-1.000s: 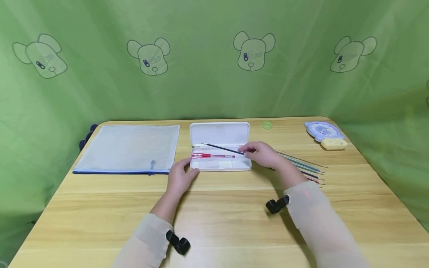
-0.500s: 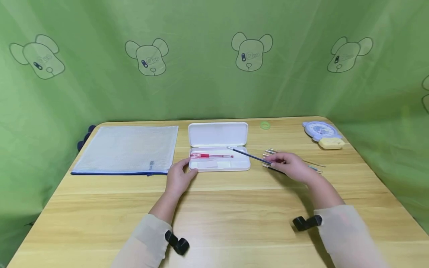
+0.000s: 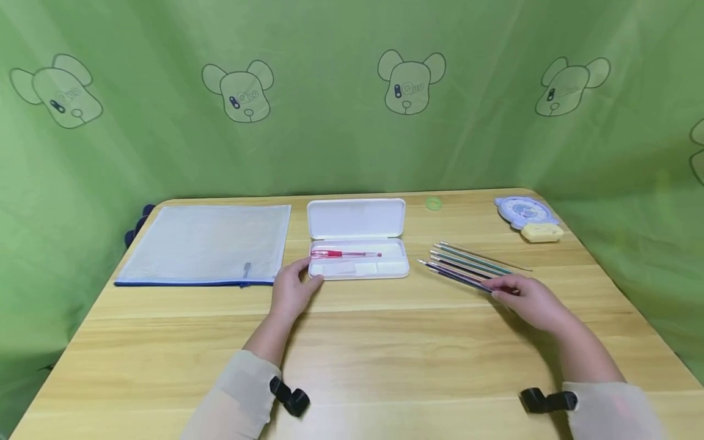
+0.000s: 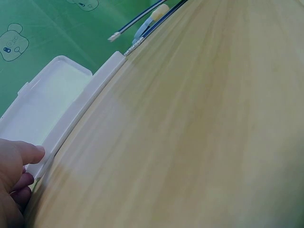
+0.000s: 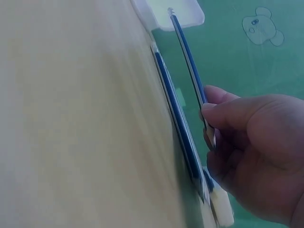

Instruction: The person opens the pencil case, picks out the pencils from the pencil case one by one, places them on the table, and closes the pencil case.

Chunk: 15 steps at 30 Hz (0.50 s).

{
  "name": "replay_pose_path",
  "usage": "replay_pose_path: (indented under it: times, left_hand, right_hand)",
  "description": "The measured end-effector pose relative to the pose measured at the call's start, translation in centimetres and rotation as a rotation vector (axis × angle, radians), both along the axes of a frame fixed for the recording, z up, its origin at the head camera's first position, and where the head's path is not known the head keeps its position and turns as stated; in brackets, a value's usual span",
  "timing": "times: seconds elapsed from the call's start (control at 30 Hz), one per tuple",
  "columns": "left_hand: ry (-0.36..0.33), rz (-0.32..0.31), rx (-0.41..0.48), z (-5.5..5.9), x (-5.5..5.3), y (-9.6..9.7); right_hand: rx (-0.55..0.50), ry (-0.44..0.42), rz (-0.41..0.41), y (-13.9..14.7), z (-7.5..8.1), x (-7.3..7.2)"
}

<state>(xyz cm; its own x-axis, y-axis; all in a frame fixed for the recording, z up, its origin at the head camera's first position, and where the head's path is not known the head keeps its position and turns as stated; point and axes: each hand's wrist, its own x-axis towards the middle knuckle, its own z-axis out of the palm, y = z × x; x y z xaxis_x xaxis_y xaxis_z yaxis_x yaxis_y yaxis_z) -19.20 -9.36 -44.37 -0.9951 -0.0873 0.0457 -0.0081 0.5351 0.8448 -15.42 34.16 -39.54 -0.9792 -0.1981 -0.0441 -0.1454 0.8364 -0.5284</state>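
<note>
A white pencil case (image 3: 393, 269) lies with its lid raised at the middle of the table, a red pen (image 3: 335, 253) inside it. My left hand (image 3: 290, 292) grips the case's left end, the thumb on its front wall. Off to the right, my right hand (image 3: 525, 299) pinches a dark blue pencil (image 5: 186, 54) near its sharpened tip. In the right wrist view that pencil is raised above another blue pencil (image 5: 176, 111) on the table. Several pencils (image 3: 473, 260) lie fanned out beside the hand, their eraser ends toward the case.
A mesh zip pouch (image 3: 203, 244) with a blue edge lies left of the case. Behind the pencils sits a green ring (image 3: 433, 203). A bluish clock-like object (image 3: 525, 211) and a yellow block (image 3: 541, 233) stand at the far right, before a green curtain (image 3: 330, 153).
My right hand has moved away from the pencil case, to the right and nearer me, carrying the blue pencil over to the other pencils. The left hand has stayed at the case.
</note>
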Motion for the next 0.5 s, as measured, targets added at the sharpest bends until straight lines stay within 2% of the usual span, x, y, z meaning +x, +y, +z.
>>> replay_pose_path:
  times: [0.37, 0.5]
  left_hand:
    - [0.001, 0.000, -0.006, -0.1, -0.1, 0.0]
    - [-0.002, 0.000, -0.005, 0.0, 0.0, 0.1]
  right_hand:
    - [0.033, 0.012, -0.011, 1.5, -0.9, 1.4]
    - [0.025, -0.018, -0.024, 1.7, -1.2, 1.6]
